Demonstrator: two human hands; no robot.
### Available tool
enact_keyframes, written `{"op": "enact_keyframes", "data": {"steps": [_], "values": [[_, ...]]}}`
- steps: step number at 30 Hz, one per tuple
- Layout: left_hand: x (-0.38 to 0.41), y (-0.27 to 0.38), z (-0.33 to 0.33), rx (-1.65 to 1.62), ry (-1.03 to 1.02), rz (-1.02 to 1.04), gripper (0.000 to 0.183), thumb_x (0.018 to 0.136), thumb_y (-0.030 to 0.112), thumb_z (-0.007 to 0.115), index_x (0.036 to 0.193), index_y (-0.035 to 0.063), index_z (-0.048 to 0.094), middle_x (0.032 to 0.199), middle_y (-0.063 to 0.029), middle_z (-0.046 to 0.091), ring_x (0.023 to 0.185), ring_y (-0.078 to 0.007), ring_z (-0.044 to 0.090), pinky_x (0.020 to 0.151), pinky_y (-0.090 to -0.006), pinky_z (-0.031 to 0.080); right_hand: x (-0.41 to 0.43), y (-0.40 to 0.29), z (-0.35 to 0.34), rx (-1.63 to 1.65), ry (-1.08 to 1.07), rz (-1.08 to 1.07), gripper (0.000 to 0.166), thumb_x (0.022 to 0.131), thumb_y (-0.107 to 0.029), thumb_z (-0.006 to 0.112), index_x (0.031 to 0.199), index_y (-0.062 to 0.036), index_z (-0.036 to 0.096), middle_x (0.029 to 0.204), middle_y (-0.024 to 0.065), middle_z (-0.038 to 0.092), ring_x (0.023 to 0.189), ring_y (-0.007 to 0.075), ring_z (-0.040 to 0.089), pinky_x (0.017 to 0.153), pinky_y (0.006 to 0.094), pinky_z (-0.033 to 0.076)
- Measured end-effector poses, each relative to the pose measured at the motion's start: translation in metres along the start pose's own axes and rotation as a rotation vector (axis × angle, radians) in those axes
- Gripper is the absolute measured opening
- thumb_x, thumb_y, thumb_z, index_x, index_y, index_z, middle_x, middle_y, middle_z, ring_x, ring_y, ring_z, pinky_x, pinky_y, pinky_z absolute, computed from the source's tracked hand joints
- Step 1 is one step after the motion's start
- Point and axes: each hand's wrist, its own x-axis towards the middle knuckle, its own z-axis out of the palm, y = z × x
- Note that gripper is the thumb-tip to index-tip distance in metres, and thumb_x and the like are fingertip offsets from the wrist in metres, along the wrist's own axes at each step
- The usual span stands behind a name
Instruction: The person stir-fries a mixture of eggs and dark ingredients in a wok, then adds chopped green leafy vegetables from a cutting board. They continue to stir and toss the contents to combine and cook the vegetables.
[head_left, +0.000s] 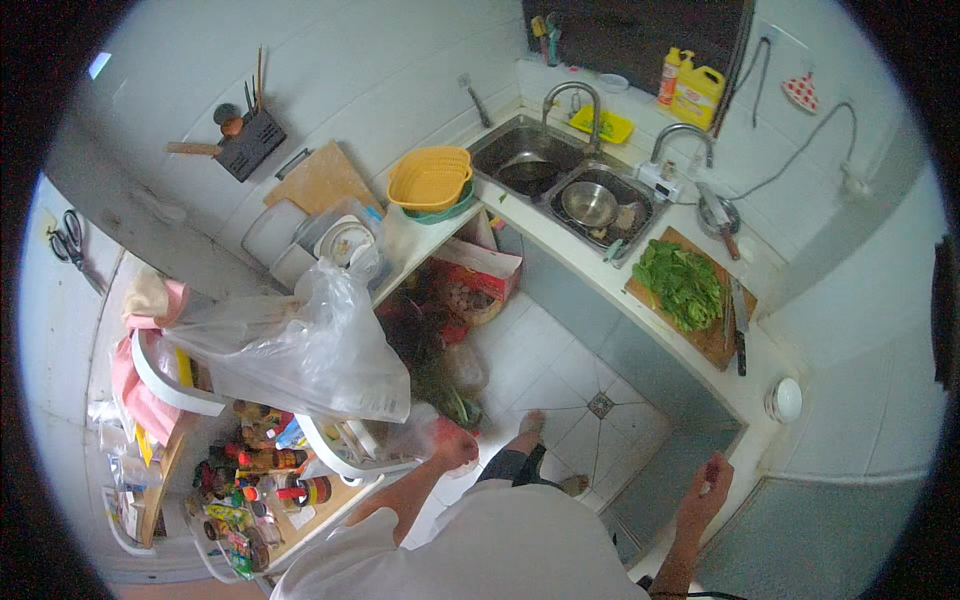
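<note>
My left hand (455, 448) is beside the shelf unit, fingers curled on a thin clear plastic bag (411, 437) with a red patch near the fingers. What the bag holds is unclear. Close to the counter's front edge is my right hand (705, 487), its fingers curled. Something small and pale shows at the palm, too small to name. Farther along the counter, leafy greens (679, 281) lie heaped on a wooden cutting board (716, 352). A kitchen knife (739, 322) with a black handle rests along the board's right side.
The double sink (517, 131) holds a metal bowl (589, 205). A yellow basket (429, 178) sits on the corner counter. Bottles and jars (274, 459) crowd the shelf at left, below a large clear bag (315, 352). A red box (480, 274) is under the counter. A white bowl (784, 400) stands at right.
</note>
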Motion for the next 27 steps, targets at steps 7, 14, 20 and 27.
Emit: {"op": "enact_keyframes", "data": {"steps": [7,14,20,27], "values": [[0.011,0.001,-0.007,0.24,-0.18,0.177,0.026,0.083,0.032,0.057,0.078,0.0077,0.064,0.072,-0.0067,0.062,0.068,-0.0192,0.06,0.065,-0.036,0.047,0.04,0.025,0.066,-0.379,-0.669,0.146,0.023,0.083,-0.014,0.058,0.105,-0.0047,0.062,0.085,0.0104,0.057,0.071,0.0226,0.054,0.068,0.0329,0.045],[0.037,0.143,-0.074,0.149,-0.298,0.105,0.024,0.088,0.026,0.057,0.08,0.0037,0.059,0.072,-0.0072,0.059,0.07,-0.018,0.058,0.065,-0.0351,0.047,0.041,0.016,0.101,-0.315,-1.223,0.296,0.02,0.081,-0.014,0.059,0.098,-0.0057,0.065,0.095,0.0125,0.066,0.083,0.0296,0.064,0.074,0.0373,0.051],[0.054,0.126,-0.084,0.215,-0.068,0.232,0.028,0.088,0.031,0.06,0.085,0.0037,0.059,0.076,-0.0074,0.059,0.07,-0.0181,0.058,0.065,-0.0351,0.047,0.066,0.068,0.128,0.018,-1.173,0.388,0.017,0.08,-0.011,0.061,0.093,-0.0012,0.063,0.088,0.0178,0.062,0.078,0.0302,0.062,0.071,0.0373,0.049],[0.066,0.125,-0.046,-0.113,0.293,-0.193,0.03,0.088,0.03,0.058,0.084,0.0005,0.063,0.073,-0.0076,0.064,0.063,-0.0181,0.06,0.06,-0.0349,0.049,0.16,0.052,0.154,-0.277,-1.173,0.089,0.015,0.08,-0.014,0.064,0.088,-0.0012,0.063,0.084,0.0151,0.062,0.076,0.0276,0.061,0.068,0.0377,0.049]]}}
